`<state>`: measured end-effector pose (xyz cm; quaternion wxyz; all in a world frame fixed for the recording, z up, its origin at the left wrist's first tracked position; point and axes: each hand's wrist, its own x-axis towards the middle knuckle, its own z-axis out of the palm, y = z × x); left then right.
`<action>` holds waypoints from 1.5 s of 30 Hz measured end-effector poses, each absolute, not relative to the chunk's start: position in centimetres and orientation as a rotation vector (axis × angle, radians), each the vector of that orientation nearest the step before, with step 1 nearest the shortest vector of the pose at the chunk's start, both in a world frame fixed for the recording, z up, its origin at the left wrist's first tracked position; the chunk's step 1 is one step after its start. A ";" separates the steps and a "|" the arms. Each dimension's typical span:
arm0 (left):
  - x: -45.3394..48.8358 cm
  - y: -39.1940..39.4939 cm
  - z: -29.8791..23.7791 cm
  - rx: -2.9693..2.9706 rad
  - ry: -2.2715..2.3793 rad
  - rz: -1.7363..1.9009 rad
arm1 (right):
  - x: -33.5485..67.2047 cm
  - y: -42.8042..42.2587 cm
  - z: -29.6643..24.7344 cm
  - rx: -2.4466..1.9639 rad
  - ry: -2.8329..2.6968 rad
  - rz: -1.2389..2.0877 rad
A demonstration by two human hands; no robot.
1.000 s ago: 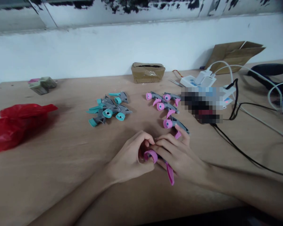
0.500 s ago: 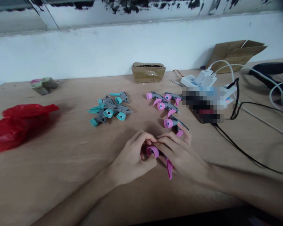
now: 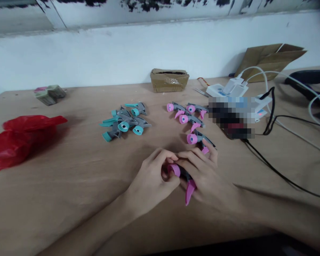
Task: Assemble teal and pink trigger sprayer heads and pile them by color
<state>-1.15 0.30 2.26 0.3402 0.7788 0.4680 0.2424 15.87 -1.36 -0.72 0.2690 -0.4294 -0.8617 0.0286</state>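
Observation:
Both hands meet low in the middle of the wooden table (image 3: 69, 185) around one grey spray-trigger head with a pink collar and pink lever (image 3: 186, 185). My left hand (image 3: 153, 179) curls its fingers round the pink collar end. My right hand (image 3: 202, 176) grips the grey body, and the pink lever sticks out below its fingers. Just beyond my right hand lies a group of several grey-and-pink trigger heads (image 3: 189, 119). Further left lies a pile of several grey-and-teal trigger heads (image 3: 125, 122).
A red plastic bag (image 3: 21, 140) lies at the left. A small cardboard box (image 3: 169, 80) stands against the white wall, a folded carton (image 3: 269, 58) at the back right. White chargers (image 3: 229, 89) and black and white cables (image 3: 272, 121) cover the right side. A small greenish block (image 3: 49, 95) sits back left.
The trigger head has turned in my hands: its pink lever swung up from lying low and long to pointing down beside my right palm. Both hands stay in place.

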 end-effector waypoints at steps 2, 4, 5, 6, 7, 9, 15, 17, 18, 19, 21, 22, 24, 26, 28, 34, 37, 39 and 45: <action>-1.3 0.4 2.0 1.999 1.224 0.658 | 16.0 -1.6 -0.3 -1.154 -2.345 0.261; -1.6 0.6 1.7 1.951 1.226 0.699 | 16.3 -1.6 0.2 -1.131 -2.370 0.396; -1.7 0.6 1.5 1.926 1.224 0.715 | 16.5 -1.5 0.4 -1.120 -2.372 0.433; -1.7 0.7 1.4 1.906 1.228 0.729 | 16.7 -1.3 0.6 -1.116 -2.368 0.454; -1.8 0.7 1.2 1.892 1.235 0.740 | 16.9 -1.1 0.8 -1.118 -2.361 0.458; -1.8 0.8 1.0 1.874 1.245 0.748 | 17.2 -0.6 1.0 -1.136 -2.353 0.434; -1.6 1.0 0.9 1.940 1.259 0.771 | 17.5 0.0 0.5 -1.182 -2.367 0.243; -1.4 1.0 1.1 2.027 1.303 0.752 | 17.4 0.0 0.3 -1.185 -2.355 0.159; -1.3 1.0 1.2 2.069 1.325 0.749 | 17.3 0.0 0.2 -1.191 -2.348 0.113; -1.2 0.9 1.3 2.105 1.343 0.751 | 17.2 0.1 0.2 -1.201 -2.347 0.069; -1.0 0.9 1.3 2.147 1.357 0.763 | 16.8 0.2 0.3 -1.226 -2.364 -0.005; -0.9 0.8 1.3 2.160 1.356 0.762 | 16.7 0.2 0.4 -1.239 -2.379 -0.029; -0.8 0.8 1.3 2.186 1.357 0.754 | 16.4 0.3 0.5 -1.263 -2.404 -0.053; -0.8 0.8 1.2 2.213 1.378 0.756 | 16.1 0.4 0.6 -1.272 -2.396 -0.066; -0.7 0.7 1.1 2.230 1.411 0.765 | 16.0 0.4 0.4 -1.271 -2.360 -0.089; -0.4 0.4 1.0 2.232 1.439 0.879 | 16.2 0.4 0.0 -1.179 -2.296 -0.070; -0.7 0.8 1.1 2.211 1.464 0.954 | 16.7 0.5 0.1 -1.169 -2.266 -0.041; -1.3 1.3 1.4 2.146 1.513 1.004 | 17.2 0.7 0.1 -1.187 -2.215 -0.036; -2.1 2.2 2.4 1.725 1.334 1.003 | 18.0 1.1 0.5 -1.140 -2.089 0.134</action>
